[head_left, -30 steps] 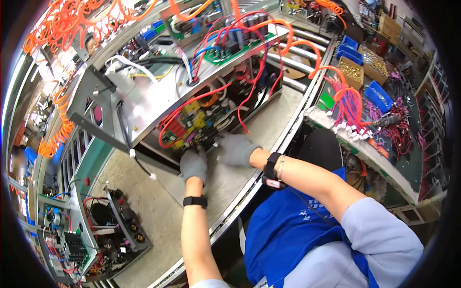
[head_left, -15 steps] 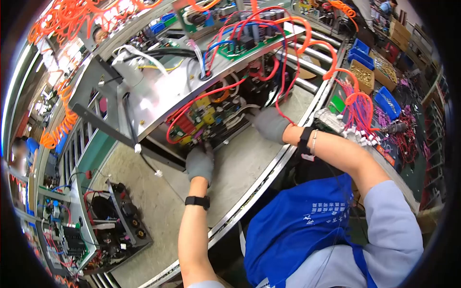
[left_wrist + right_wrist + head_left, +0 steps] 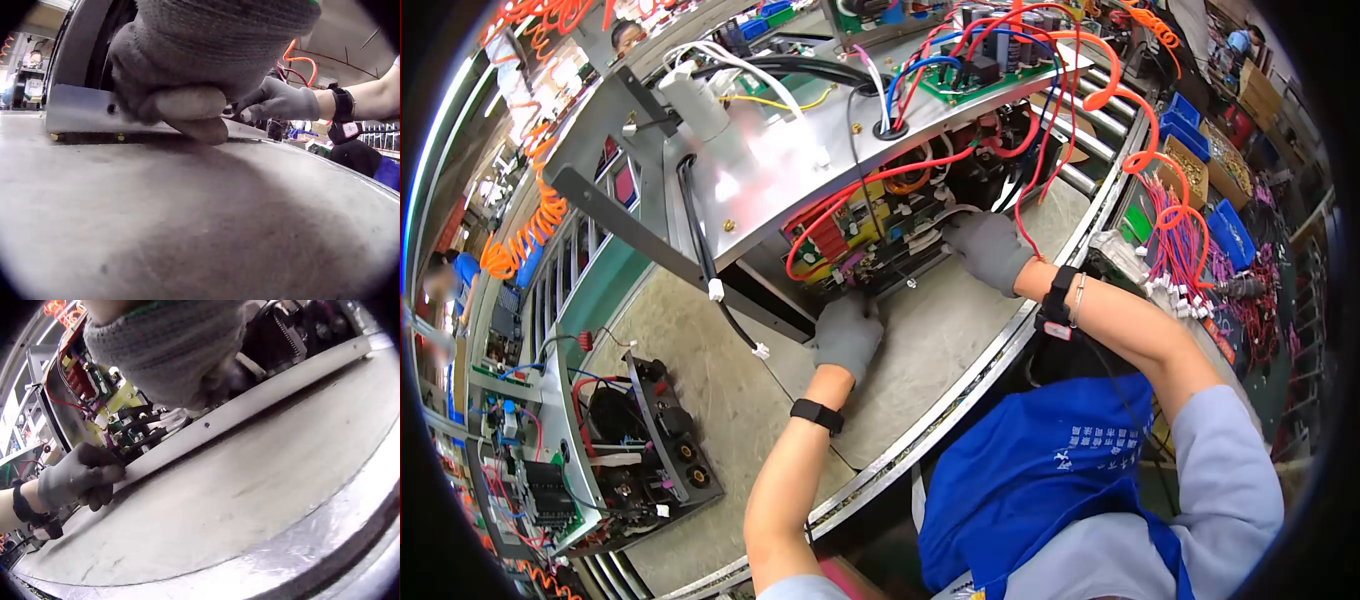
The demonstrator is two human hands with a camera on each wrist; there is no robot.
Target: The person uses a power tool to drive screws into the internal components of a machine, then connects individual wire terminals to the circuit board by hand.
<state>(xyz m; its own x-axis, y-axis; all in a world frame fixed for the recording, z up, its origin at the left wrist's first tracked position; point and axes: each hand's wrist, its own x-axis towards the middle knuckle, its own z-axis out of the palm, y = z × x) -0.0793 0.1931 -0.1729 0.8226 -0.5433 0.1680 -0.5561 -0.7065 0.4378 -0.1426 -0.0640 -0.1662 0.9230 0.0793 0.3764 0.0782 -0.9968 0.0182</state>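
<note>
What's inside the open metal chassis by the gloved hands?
Inside the chassis, a red component, yellow parts and black cables show. Whatever sits behind the right hand is covered.

Blue apron (image 3: 1032, 490): white printed characters (image 3: 1100, 438), too small to read. Black right wristband (image 3: 343, 105): pink-and-white label (image 3: 350, 129), illegible.

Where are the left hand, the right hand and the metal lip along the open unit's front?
Left hand (image 3: 848, 335): head view, on the back of the grey glove.
Right hand (image 3: 990, 252): head view, on the back of the glove.
Metal lip (image 3: 275, 391): right wrist view, on its pale face.
</note>
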